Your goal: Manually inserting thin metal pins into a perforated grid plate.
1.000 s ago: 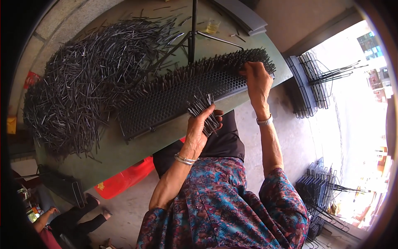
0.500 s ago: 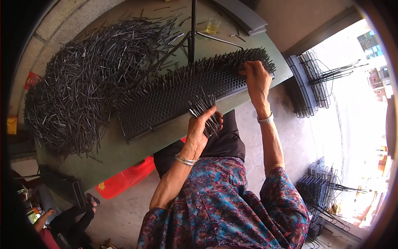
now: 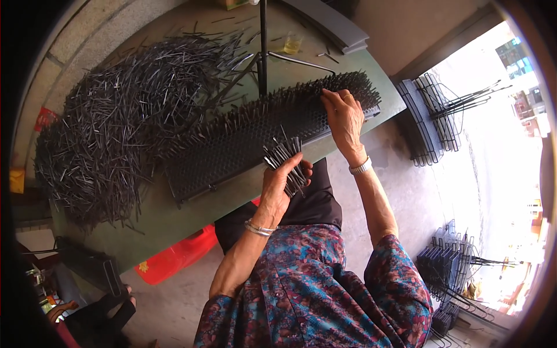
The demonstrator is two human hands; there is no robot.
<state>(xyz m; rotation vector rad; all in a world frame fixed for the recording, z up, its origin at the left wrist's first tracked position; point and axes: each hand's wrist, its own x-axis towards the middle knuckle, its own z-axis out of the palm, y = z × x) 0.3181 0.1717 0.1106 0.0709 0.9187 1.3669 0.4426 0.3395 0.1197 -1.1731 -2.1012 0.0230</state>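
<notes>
Left grip (image 3: 277, 184) closed around a bundle of thin dark strips (image 3: 283, 154), grey-black, straight, a few pale shiny ends, fanning out above the thumb. Perforated black panel (image 3: 232, 155) just beyond left grip, slanting toward right grip (image 3: 347, 119): round holes bare on near side, standing strips (image 3: 272, 97) in dense bristly rows along far side. Right grip over panel's right part, fingertips bunched at bristle edge; can't tell if pinching a strip. Big tangled heap of loose strips (image 3: 116, 133) left of left grip, on green worktop (image 3: 156, 232).

Right hand (image 3: 346, 120): contents indiscernible | pole (image 3: 263, 49): top cut off
</notes>
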